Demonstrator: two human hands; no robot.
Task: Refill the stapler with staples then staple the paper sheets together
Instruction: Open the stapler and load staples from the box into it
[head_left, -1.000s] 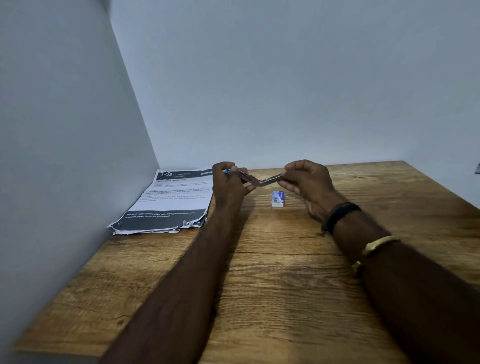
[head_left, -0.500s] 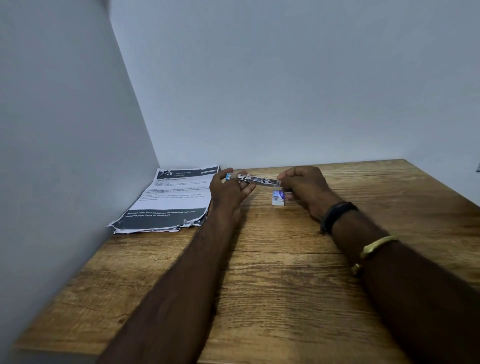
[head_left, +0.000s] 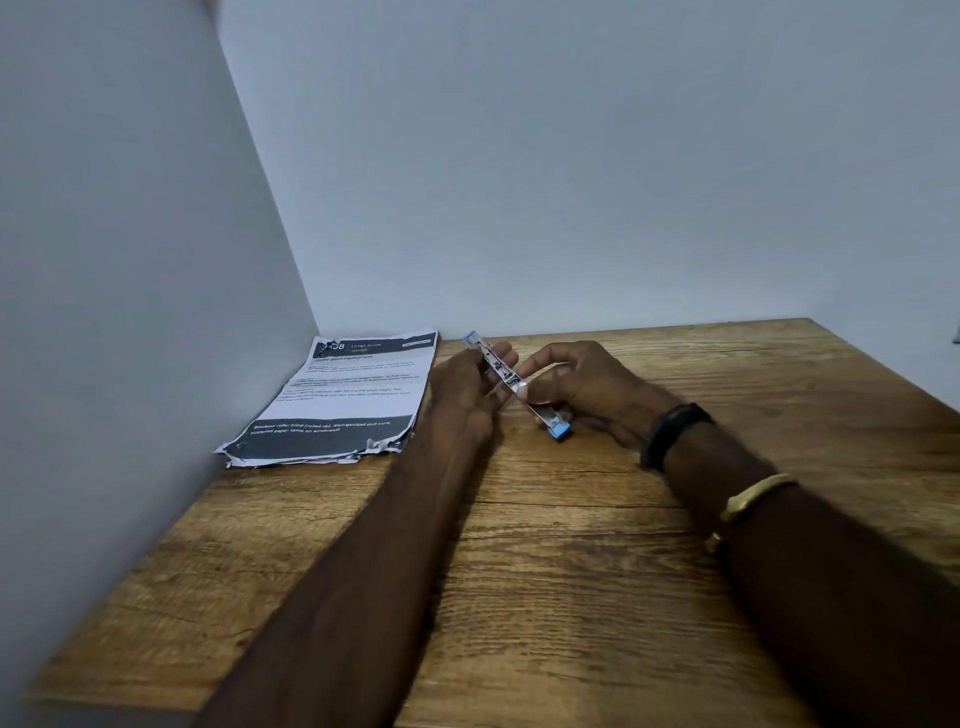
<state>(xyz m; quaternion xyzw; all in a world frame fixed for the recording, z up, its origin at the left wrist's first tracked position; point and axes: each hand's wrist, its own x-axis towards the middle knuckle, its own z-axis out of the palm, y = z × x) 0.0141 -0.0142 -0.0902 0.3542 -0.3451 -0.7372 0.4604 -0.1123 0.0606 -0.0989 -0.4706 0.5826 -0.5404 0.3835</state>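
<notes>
A slim clear stapler (head_left: 500, 370) with blue ends is swung open into one long strip, slanting from the far left down to the near right just above the wooden table (head_left: 571, 571). My left hand (head_left: 460, 395) grips its far half. My right hand (head_left: 587, 389) pinches it near the middle between thumb and fingers, and its lower blue end (head_left: 558, 430) sticks out under that hand. A stack of printed paper sheets (head_left: 343, 400) with torn near edges lies on the table to the left. The small staple box is out of sight behind my right hand.
Grey walls close the table at the left (head_left: 130, 312) and at the back (head_left: 571, 182). The paper stack lies against the left wall. Bare wood stretches toward the near edge and to the right. My right wrist wears a black band (head_left: 670, 431) and a gold bangle (head_left: 753, 493).
The stapler went from a bent V held up between both hands to a straight strip, then turned diagonal with its right end dropped toward me. My right hand moved in and covers the staple box.
</notes>
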